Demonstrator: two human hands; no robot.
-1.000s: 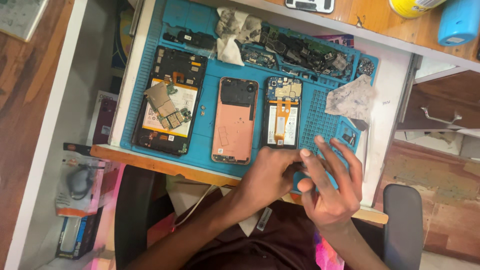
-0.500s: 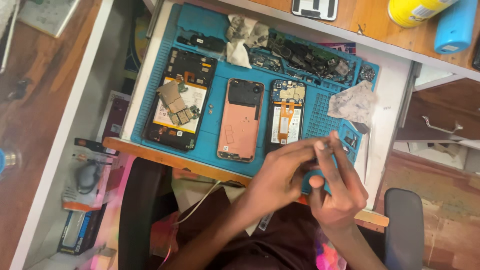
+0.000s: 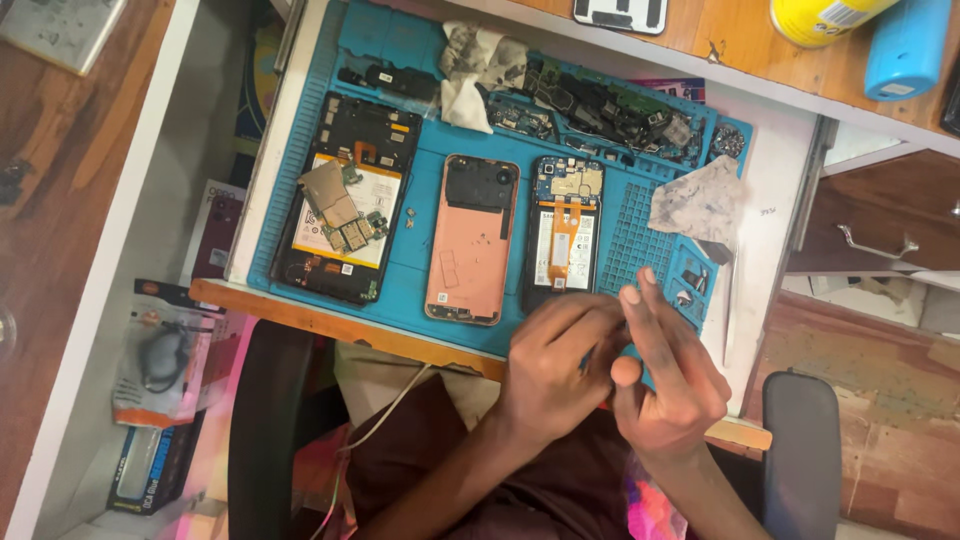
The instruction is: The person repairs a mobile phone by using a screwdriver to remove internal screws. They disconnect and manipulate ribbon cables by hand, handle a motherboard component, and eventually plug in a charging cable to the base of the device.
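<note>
Your blue mat (image 3: 440,300) on the desk (image 3: 770,190) holds three opened phones, the largest (image 3: 345,200) at left, and its far tray (image 3: 600,105) is heaped with loose parts. Your left hand (image 3: 550,365) and right hand (image 3: 665,375) meet fingers-together at the mat's near right corner; whether they pinch anything I cannot tell. They have edged nearer you since before.

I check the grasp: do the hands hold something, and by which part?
It cannot be told. The left hand and right hand meet fingertip to fingertip over the blue mat; anything between the fingers is hidden.
</note>
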